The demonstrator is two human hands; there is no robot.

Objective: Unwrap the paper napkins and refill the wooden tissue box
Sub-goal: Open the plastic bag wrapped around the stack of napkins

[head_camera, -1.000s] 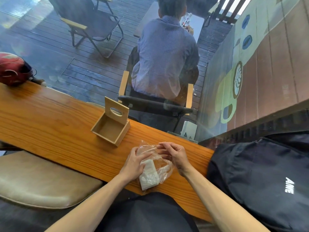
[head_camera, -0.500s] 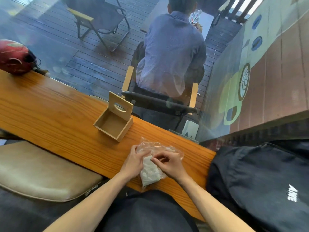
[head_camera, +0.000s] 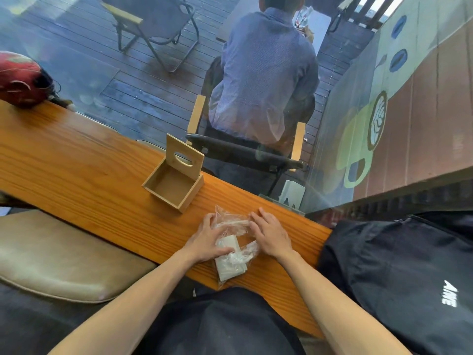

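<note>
A: Lying flat on the wooden counter (head_camera: 76,160), near its front edge: a stack of white paper napkins (head_camera: 228,260), half out of a crumpled clear plastic wrapper (head_camera: 231,222).

B: Held how?

A: Pinned from the left by the left hand (head_camera: 206,240), thumb across the stack's near half, fingers curled round the left side. Flanked on the right by the right hand (head_camera: 270,233), palm down, fingers spread on the counter and brushing the wrapper's edge. Hands apart, one on either side of the pack. Grip of the right hand on the film: cannot tell.

B: Why so?

A: Likely steadying the stack with one hand while working the film off with the other.

B: Pointing which way?

A: Long axis running from the body toward the window, leaning slightly left at the far end; bare end nearest the body, far end under loose film.

B: And the box?

A: Wooden tissue box (head_camera: 172,187), beyond and left of the hands, apart from the pack, empty, slotted lid (head_camera: 184,157) propped upright at the back, ready for filling. Further out: a red helmet (head_camera: 21,79) at the counter's far left, a black bag (head_camera: 399,272) on the right.
</note>
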